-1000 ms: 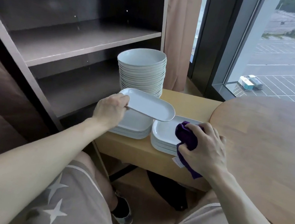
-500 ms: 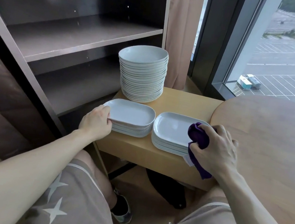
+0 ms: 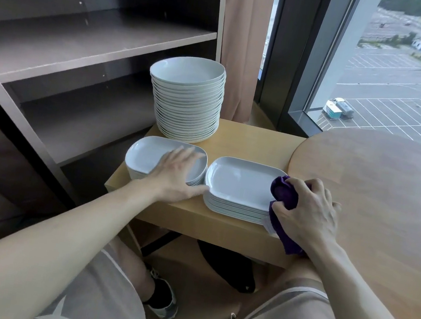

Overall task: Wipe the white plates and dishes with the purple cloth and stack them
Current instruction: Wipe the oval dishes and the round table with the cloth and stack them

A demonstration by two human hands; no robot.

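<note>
Since half a second before, the left hand (image 3: 175, 178) had let go of the near left edge of the left stack of oblong plates (image 3: 143, 156) and moved across to that stack's right end. The plate it had carried in the air a second earlier now lay on top.

Seen from the head view, its fingers were straight and spread wide, laid flat over the top plate. The thumb stretched toward the near left corner of the right stack of oblong plates (image 3: 238, 183); whether its tip touched, I could not tell. Both stacks sat side by side along the front edge of the desk (image 3: 248, 140), the left one at the front left corner.

The right hand (image 3: 309, 212) was at the right end of the right stack, fingers curled tight round the purple cloth (image 3: 284, 192). The bunched cloth touched the top plate's right rim, and a tail of it hung down past the desk's front edge.

Toward the desk's back left corner stood a tall stack of round white dishes (image 3: 186, 99). A round wooden table (image 3: 375, 214) met the desk's right side. A dark shelf unit (image 3: 85, 35) stood to the left, a curtain (image 3: 240, 39) hung behind the dishes, and a window (image 3: 411, 81) showed a car park. Under the desk lay a black bag (image 3: 227, 268), near a shoe (image 3: 163, 302).
</note>
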